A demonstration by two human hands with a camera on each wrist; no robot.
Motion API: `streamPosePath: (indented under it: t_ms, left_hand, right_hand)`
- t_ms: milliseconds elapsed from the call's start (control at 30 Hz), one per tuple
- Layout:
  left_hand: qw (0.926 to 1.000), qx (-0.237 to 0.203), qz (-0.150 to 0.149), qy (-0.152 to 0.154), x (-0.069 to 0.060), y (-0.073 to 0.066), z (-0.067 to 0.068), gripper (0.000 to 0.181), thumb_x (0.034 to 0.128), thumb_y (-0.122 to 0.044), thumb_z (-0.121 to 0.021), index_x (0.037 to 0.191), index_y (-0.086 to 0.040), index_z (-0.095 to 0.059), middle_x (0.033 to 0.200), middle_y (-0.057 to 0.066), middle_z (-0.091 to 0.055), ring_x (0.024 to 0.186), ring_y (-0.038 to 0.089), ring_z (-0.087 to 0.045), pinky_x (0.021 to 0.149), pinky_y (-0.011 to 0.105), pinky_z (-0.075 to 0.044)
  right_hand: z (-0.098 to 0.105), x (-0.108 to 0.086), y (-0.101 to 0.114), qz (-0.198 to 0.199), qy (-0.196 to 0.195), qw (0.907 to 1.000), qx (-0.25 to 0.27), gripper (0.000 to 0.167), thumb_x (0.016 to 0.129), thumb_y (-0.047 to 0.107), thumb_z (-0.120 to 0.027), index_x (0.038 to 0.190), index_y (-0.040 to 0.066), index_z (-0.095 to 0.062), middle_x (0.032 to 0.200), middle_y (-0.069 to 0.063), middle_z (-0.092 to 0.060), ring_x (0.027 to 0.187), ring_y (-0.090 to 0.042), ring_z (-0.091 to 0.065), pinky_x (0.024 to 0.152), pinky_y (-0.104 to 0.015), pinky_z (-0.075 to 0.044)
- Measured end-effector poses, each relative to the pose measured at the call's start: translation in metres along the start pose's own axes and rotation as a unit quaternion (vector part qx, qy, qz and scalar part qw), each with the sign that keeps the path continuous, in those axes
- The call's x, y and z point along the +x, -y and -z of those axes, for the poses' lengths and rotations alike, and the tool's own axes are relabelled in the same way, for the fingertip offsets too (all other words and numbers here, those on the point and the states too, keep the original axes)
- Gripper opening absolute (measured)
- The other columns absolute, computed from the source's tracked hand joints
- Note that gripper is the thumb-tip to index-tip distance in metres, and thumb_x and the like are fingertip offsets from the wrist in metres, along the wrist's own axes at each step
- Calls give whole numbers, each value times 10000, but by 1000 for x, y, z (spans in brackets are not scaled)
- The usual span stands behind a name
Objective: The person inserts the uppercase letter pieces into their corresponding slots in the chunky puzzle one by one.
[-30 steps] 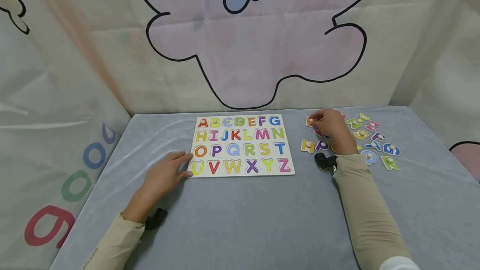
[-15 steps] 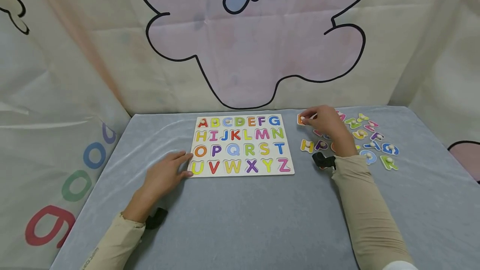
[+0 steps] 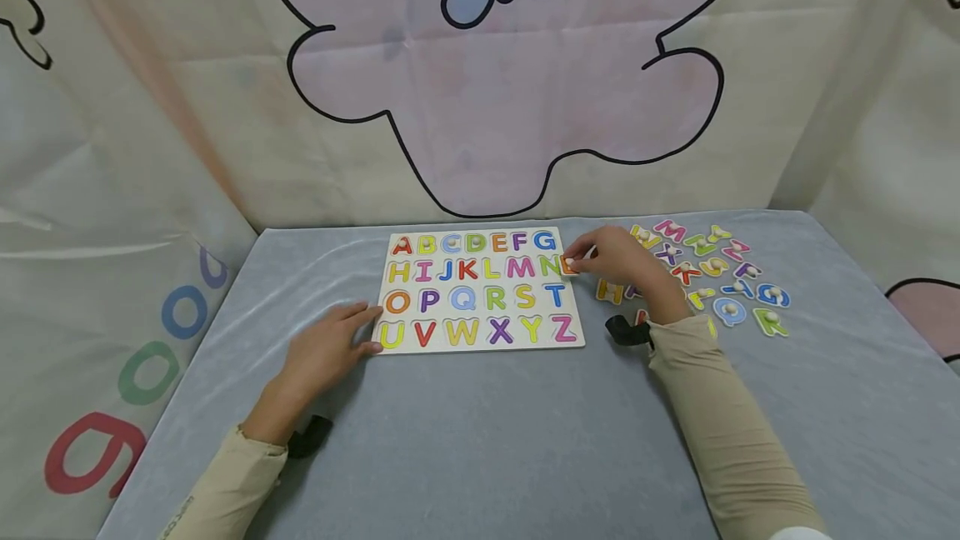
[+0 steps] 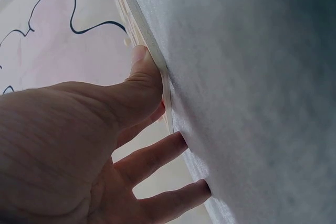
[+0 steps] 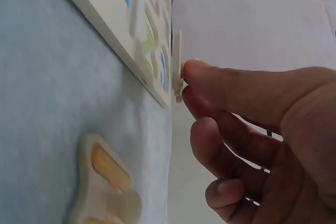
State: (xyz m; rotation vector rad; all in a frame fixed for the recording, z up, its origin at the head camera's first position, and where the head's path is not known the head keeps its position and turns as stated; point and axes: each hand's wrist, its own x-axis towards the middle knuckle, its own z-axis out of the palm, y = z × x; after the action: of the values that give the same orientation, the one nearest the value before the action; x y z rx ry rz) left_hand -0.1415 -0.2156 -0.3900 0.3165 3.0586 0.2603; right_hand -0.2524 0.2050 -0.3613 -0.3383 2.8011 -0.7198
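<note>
A white wooden alphabet puzzle board (image 3: 442, 350) lies on the table, its coloured letters in rows from A to Z. Small knobs show on several letters at its upper left. My left hand (image 3: 326, 354) rests at the board's left edge. In the left wrist view its thumb (image 4: 144, 80) lies against that edge, and two spread fingers touch the cloth. My right hand (image 3: 621, 261) pinches a small orange letter piece (image 3: 570, 266) between thumb and fingertips, by the board's right edge near N. Seen edge-on in the right wrist view, the letter piece (image 5: 177, 61) is held just off the board.
Loose knobbed letter pieces lie scattered to the right, among them a blue G (image 3: 772, 296), a green R (image 3: 770, 322) and a pink M (image 3: 670, 230). A yellow-orange H (image 3: 609, 292) lies near the right hand. Grey cloth (image 3: 480, 440) covers the table; a printed curtain stands behind.
My right hand has moved left from the loose pieces to the board's right edge, carrying the orange letter piece. The left hand has stayed at the board's left edge.
</note>
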Motion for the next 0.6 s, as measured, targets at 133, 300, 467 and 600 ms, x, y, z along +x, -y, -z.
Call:
streamPosePath:
  t_ms: [133,300,467,600]
  left_hand:
    - [10000,2,-27,-13,0,2,-2,600,901,-350,-725,1443,-173,-538,1476,156,-525,1334,386,-512,922,582,-505]
    - [10000,-8,-50,-22,0,2,-1,598,903,-351,-722,1444,-174,-537,1477,156,-524,1340,384,-507,927,586,-503]
    - [10000,-33,-56,-52,-1,2,0,595,902,-347,-725,1440,-171,-542,1472,157,-530,1340,376,-511,928,583,-504]
    - [10000,-70,-20,-3,0,0,0,593,906,-344,-723,1443,-171,-539,1476,160,-525,1342,382,-507,938,581,-499]
  right_hand:
    - [-8,2,4,194,117,9997,-47,201,930,177,-707,1117,123,-760,1064,-67,-734,913,-224,-564,734,-301,-460]
    - [-14,2,9,316,277,9991,-81,175,921,163,-715,1081,117,-769,1001,-57,-731,894,-210,-557,705,-275,-446]
    - [-15,2,12,357,374,9986,-123,186,931,165,-704,1103,117,-759,1071,-66,-740,901,-205,-564,738,-282,-456]
    - [-14,2,12,313,344,9989,-33,198,925,173,-716,1113,123,-752,1041,-51,-740,882,-200,-578,726,-281,-458]
